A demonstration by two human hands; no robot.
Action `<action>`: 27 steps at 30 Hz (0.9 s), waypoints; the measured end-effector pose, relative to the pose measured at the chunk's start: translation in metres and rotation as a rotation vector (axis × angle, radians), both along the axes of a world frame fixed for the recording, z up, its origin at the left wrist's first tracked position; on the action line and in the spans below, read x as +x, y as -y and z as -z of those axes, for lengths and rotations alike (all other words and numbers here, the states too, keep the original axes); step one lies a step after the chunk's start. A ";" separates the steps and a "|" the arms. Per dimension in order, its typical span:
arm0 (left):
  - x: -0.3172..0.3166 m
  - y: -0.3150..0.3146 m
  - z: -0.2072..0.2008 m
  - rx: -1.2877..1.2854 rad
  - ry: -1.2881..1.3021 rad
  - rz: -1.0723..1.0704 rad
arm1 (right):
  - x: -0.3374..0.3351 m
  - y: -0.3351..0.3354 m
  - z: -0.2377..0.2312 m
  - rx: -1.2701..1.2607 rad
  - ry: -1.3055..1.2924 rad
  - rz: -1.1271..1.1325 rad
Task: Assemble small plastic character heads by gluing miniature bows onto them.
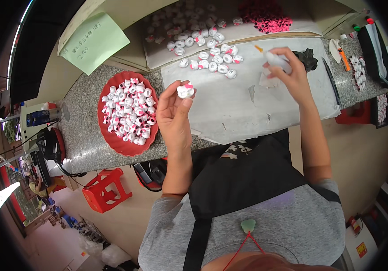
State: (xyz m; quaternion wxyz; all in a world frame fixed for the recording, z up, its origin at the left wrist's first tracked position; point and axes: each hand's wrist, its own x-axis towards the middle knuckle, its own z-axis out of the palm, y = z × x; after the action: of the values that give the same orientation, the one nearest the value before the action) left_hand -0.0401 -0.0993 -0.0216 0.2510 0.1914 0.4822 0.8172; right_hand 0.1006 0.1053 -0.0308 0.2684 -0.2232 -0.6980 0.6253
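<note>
Between the thumb and fingers of my left hand (pixel 176 113) is a small white figurine head (pixel 185 91) with a pink patch, raised over the near left edge of the white paper sheet (pixel 230 110). My right hand (pixel 292 74) is wrapped round a white squeeze bottle (pixel 279 61), slightly blurred, its thin orange-yellow nozzle pointing up and left. A red scalloped plate (pixel 105 137), heaped with similar white, pink and black pieces, stands left of my left hand. Several white pieces (pixel 222 68) lie on the far part of the sheet.
A raised ledge behind the sheet bears more white pieces and a pile of small pink parts (pixel 273 25). Right of the sheet lie a black pen-like stick (pixel 331 81), an orange lighter (pixel 344 60) and a dark lump (pixel 308 60). A green note (pixel 94 43) hangs at left; a red stool (pixel 107 190) stands below.
</note>
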 end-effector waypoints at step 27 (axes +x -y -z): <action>0.041 -0.026 0.002 -0.003 -0.017 0.343 | -0.015 0.051 -0.018 -0.339 -0.036 -0.196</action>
State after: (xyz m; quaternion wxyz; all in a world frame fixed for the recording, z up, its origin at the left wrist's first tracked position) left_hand 0.0013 -0.0732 -0.0235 0.3828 0.2775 0.4458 0.7601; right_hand 0.0859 0.0543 -0.0127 0.1772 -0.1848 -0.5964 0.7608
